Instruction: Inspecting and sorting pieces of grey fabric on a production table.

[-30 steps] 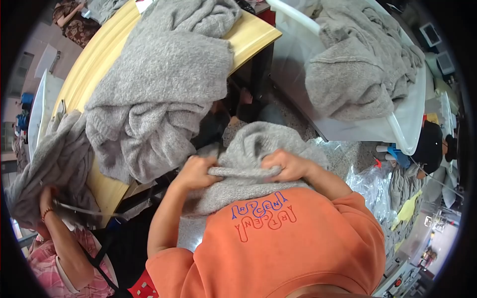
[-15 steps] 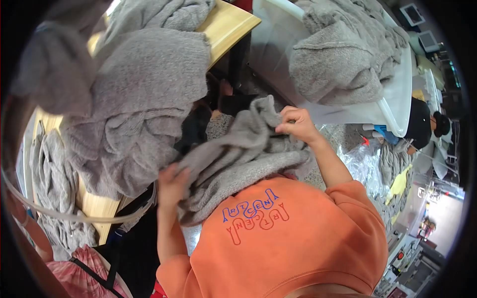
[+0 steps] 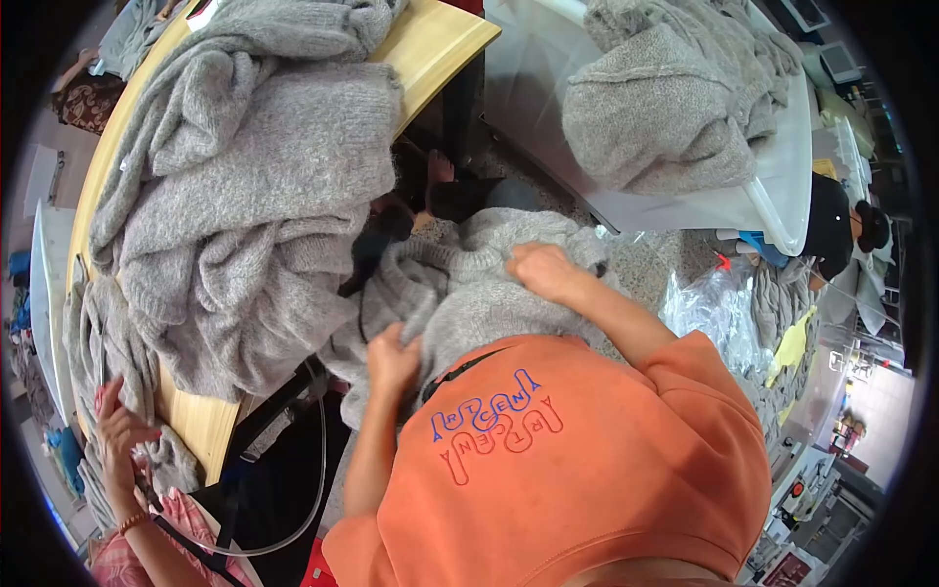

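Observation:
A grey knitted sweater (image 3: 489, 308) lies bunched across my lap, its ribbed band running between my two hands. My left hand (image 3: 391, 364) is closed on the cloth at its left side. Farther right and a little higher, my right hand (image 3: 541, 270) has its fingers curled into the knit and grips it near the ribbed band. The fingertips of both hands are partly hidden in the folds.
A wooden table (image 3: 445, 44) at the left carries a heap of grey knitwear (image 3: 264, 196). At the upper right, a white plastic bin (image 3: 538, 108) holds more grey knits (image 3: 675, 117). A co-worker's hand (image 3: 122, 430) is at the lower left, near a clear tube (image 3: 321, 460). Clear plastic bags (image 3: 719, 313) lie right.
My right hand has come down and left, my left hand has shifted right, and the sweater now spreads over my lap. The blurred grey cloth at upper left has left that spot.

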